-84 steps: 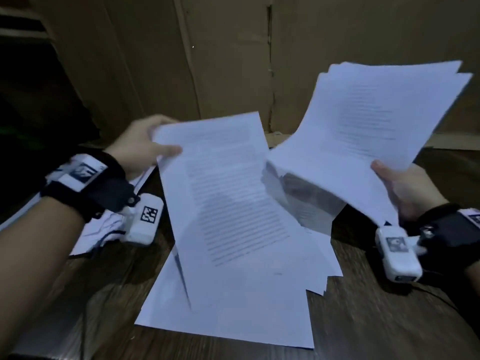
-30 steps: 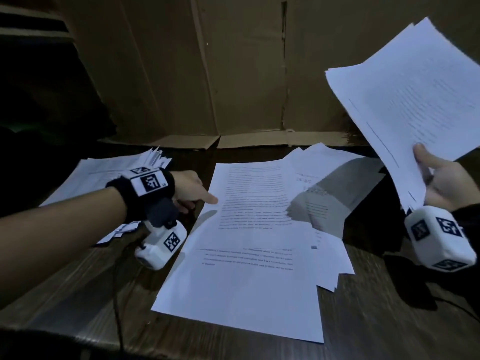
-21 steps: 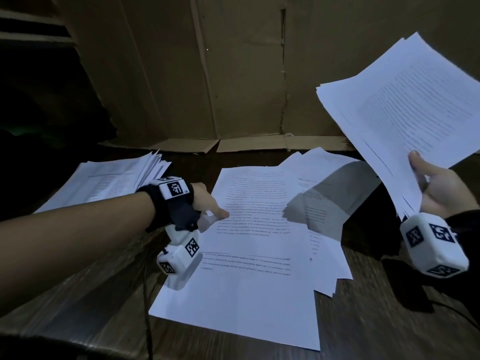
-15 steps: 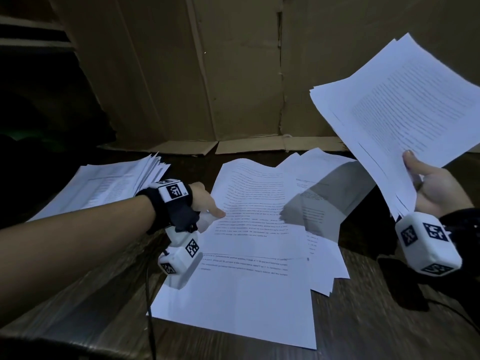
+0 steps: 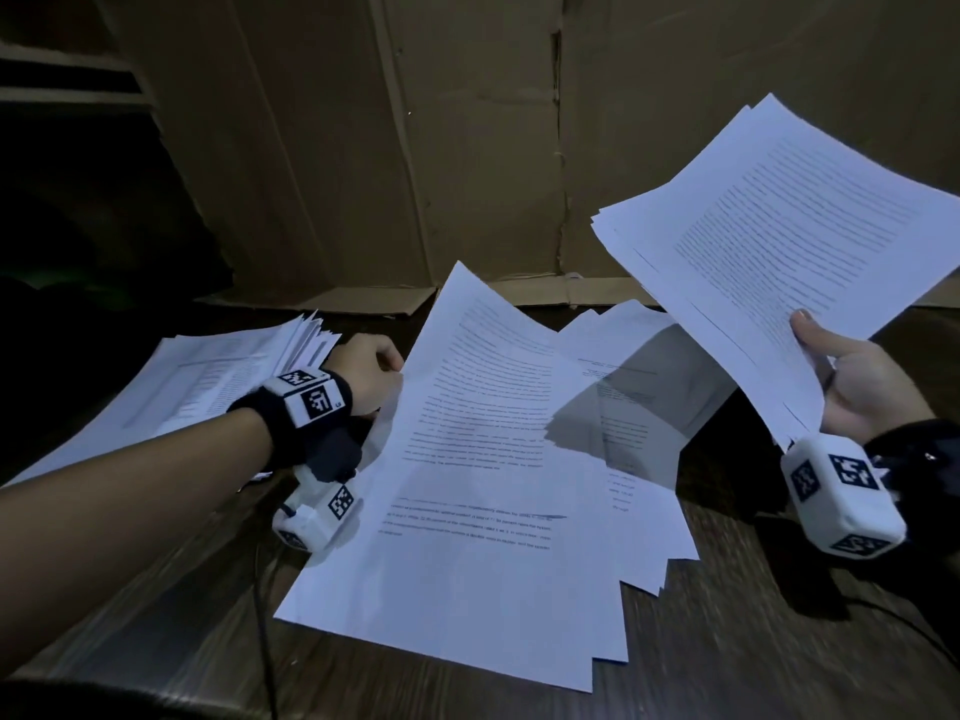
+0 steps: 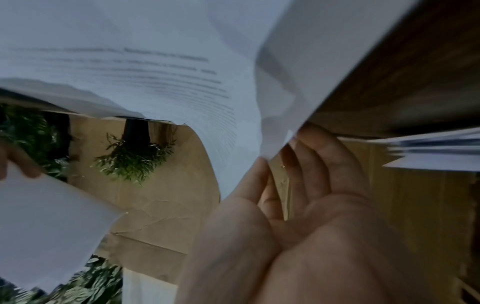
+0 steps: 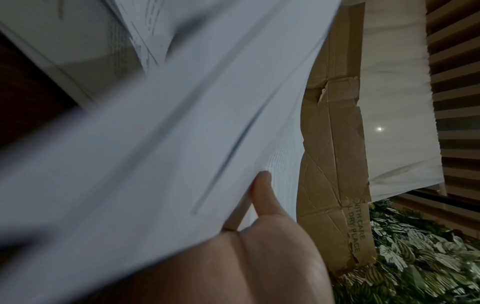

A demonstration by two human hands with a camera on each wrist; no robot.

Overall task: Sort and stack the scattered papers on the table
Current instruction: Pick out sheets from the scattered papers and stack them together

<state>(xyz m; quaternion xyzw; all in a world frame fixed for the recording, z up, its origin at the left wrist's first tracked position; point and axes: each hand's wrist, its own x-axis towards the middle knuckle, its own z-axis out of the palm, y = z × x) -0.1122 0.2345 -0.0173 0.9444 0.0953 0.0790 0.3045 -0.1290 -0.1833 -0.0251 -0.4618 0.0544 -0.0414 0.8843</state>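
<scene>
Left hand (image 5: 371, 374) pinching the edge of a printed sheet (image 5: 488, 407), apparently lifting it off loose papers (image 5: 639, 491) on the desk (image 5: 779, 657), right hand (image 5: 862, 387) gripping a raised sheaf (image 5: 795, 241), side pile (image 5: 218, 381) lying at left.

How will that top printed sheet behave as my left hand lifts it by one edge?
Likely floppy: the top sheet already bows where the left hand raises it. Probably light, since fingertips alone hold it. It may slide off the loose papers beneath.
</scene>
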